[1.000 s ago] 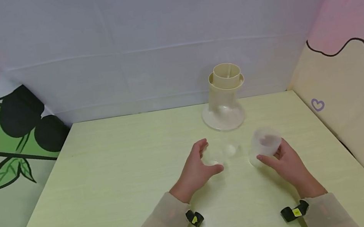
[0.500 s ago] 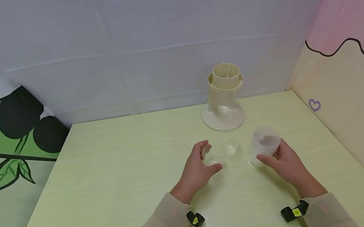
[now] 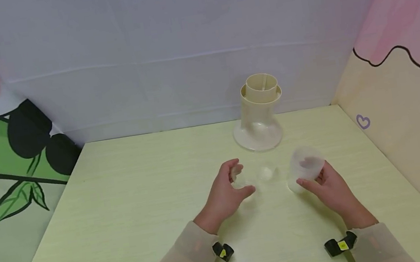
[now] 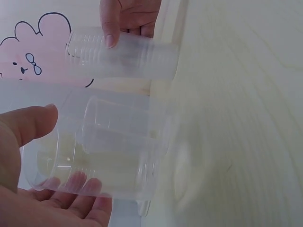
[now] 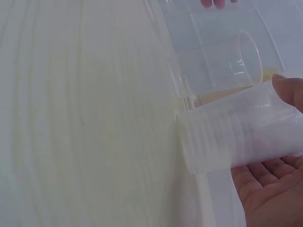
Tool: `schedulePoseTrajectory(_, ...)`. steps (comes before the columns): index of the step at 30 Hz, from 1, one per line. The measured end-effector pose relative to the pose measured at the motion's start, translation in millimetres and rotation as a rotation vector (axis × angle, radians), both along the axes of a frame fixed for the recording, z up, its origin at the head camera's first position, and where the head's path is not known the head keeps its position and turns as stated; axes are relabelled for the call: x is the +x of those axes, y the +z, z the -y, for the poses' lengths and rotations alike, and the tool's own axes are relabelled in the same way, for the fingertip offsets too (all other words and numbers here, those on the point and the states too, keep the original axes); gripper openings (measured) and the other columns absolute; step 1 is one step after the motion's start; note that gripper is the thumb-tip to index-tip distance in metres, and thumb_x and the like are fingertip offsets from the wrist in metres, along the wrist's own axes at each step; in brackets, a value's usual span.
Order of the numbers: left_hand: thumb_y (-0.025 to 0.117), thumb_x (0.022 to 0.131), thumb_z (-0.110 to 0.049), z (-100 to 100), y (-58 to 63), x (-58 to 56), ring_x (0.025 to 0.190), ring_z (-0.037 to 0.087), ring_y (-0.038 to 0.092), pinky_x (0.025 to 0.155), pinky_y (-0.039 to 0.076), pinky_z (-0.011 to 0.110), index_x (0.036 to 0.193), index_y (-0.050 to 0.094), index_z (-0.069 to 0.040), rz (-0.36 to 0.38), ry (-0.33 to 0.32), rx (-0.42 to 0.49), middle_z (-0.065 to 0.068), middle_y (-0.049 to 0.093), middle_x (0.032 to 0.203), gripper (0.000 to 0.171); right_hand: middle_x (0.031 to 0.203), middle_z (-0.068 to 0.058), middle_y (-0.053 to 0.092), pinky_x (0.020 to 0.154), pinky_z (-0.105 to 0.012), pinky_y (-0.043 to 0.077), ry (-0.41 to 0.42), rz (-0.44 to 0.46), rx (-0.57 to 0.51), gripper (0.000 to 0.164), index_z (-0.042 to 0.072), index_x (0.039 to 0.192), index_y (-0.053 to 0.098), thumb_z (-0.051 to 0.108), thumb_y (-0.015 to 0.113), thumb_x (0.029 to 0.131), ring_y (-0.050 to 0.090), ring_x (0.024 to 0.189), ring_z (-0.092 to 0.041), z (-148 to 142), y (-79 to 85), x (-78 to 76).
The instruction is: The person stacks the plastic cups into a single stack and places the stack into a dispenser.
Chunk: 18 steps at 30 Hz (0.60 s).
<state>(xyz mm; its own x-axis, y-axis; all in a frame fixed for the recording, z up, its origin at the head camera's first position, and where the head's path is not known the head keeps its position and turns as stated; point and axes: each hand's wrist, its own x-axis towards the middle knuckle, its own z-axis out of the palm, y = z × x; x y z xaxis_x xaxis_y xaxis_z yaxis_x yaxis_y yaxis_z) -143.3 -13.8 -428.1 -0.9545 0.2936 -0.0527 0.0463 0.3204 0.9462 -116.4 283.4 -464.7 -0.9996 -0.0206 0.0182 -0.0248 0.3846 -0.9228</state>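
Note:
My left hand (image 3: 224,191) curves around a clear plastic cup (image 4: 106,172), its fingers against the far side and its thumb on the near side. A second clear plastic cup (image 3: 267,172) stands upright on the table between my hands, and it shows in the right wrist view close beside the stack. On the right, my right hand (image 3: 328,186) grips a nested stack of translucent plastic cups (image 5: 232,132), thumb on one side and fingers on the other. The stack's lower end is right at the table surface.
A cream cup holder (image 3: 258,115) with a round, wide base and concentric tubes stands at the back of the table (image 3: 154,192). A pale cloth wall rises behind it, and printed cloth lines both sides.
My left hand has shifted very slightly left and away from me, with its fingers around the clear cup. My right hand and the stack of cups stay in place.

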Motion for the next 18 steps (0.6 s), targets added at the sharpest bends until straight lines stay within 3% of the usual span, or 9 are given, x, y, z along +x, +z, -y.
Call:
schedulePoseTrajectory(4,0.084,0.089,-0.021,4,7.4,-0.9,0.138,0.031,0.047,0.116,0.037,0.050,0.154,0.038,-0.013,0.023,-0.020,0.044,0.004,0.054,0.149,0.080,0.154,-0.024,0.042,0.095,-0.008,0.041,0.005,-0.006,-0.009,0.076,-0.002,0.155,0.029,0.018,0.075,0.097,0.044,0.140,-0.039,0,-1.4,0.0)
schedulePoseTrajectory(9,0.083,0.089,-0.019,8,15.9,0.0,0.137,0.033,0.048,0.115,0.038,0.049,0.153,0.039,-0.012,0.032,-0.090,0.076,0.003,0.056,0.145,0.078,0.153,-0.024,0.042,0.093,-0.007,0.042,0.008,-0.015,-0.018,0.073,-0.002,0.153,0.031,0.017,0.074,0.098,0.045,0.139,-0.039,1,1.0,1.9)
schedulePoseTrajectory(13,0.083,0.090,-0.020,8,20.9,4.4,0.137,0.034,0.047,0.114,0.038,0.053,0.154,0.039,-0.013,0.033,-0.165,0.019,0.001,0.056,0.146,0.078,0.153,-0.024,0.042,0.093,-0.007,0.042,0.004,-0.013,-0.014,0.074,-0.002,0.153,0.030,0.017,0.075,0.097,0.045,0.139,-0.039,2,3.2,4.4)
schedulePoseTrajectory(18,0.083,0.089,-0.023,6,23.1,10.1,0.136,0.028,0.048,0.114,0.039,0.049,0.154,0.039,-0.016,0.052,-0.265,-0.082,-0.003,0.055,0.148,0.079,0.152,-0.024,0.043,0.094,-0.007,0.041,0.003,-0.019,-0.015,0.073,-0.002,0.153,0.031,0.018,0.075,0.097,0.045,0.139,-0.039,3,4.1,7.9)
